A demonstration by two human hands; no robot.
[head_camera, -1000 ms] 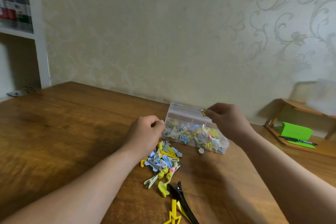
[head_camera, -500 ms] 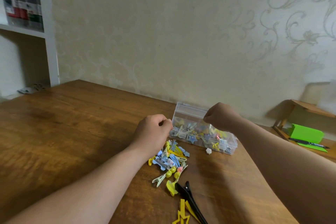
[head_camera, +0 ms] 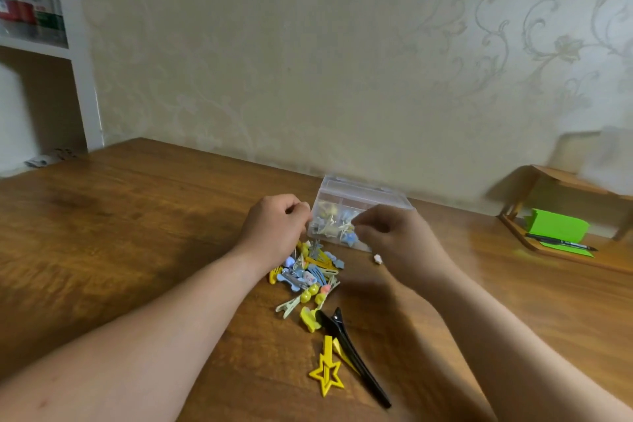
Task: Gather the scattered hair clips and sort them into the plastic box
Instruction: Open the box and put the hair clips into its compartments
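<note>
A clear plastic box with several small hair clips inside stands open near the wall. A pile of yellow, blue and pale green hair clips lies on the wooden table in front of it. Nearer to me lie a long black clip and a yellow star clip. My left hand is curled into a fist over the pile's far edge, next to the box's left corner. My right hand hovers in front of the box with its fingers curled in; I see nothing in it.
A tiny white piece lies by the box's front right. At the right a wooden stand holds green paper and a pen. A white shelf stands at the far left. The wall rises just behind the box.
My right hand held a small clip above the box, then dropped down and left to the box's front. The view shifted; my left hand stayed put.
</note>
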